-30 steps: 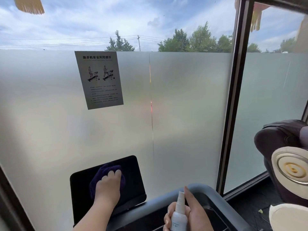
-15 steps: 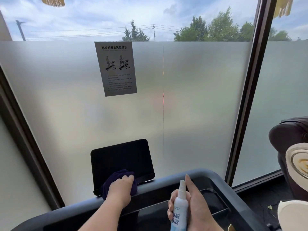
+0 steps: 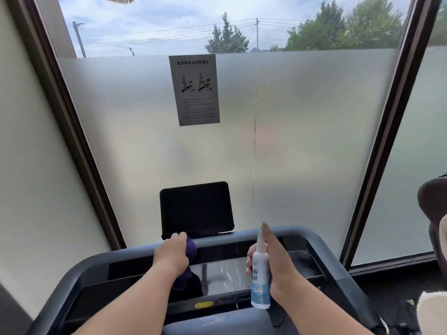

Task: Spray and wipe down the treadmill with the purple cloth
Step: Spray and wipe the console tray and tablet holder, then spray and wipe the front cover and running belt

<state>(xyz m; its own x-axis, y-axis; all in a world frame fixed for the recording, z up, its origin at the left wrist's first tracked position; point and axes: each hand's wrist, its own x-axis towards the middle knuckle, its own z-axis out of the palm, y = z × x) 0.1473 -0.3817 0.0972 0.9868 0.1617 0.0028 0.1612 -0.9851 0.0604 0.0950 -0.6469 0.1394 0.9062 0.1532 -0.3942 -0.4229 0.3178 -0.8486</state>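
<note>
The treadmill's grey front handlebar (image 3: 312, 240) curves across the lower view, with a black screen (image 3: 196, 209) standing above it. My left hand (image 3: 173, 255) grips the bunched purple cloth (image 3: 191, 247) and presses it on the bar just below the screen's bottom edge. More of the cloth hangs under my wrist. My right hand (image 3: 275, 264) holds a white and blue spray bottle (image 3: 260, 274) upright over the glossy console panel (image 3: 222, 274), its index finger raised beside the nozzle.
A frosted window with a dark frame (image 3: 377, 151) stands right behind the treadmill, carrying a grey safety notice (image 3: 194, 90). A dark padded chair (image 3: 433, 213) with cream parts is at the right edge. A pale wall (image 3: 26, 165) closes the left side.
My left hand has slid the cloth down off the black screen onto the handlebar below it. The view has tilted down and left, showing more of the console. The bottle stays upright in my right hand.
</note>
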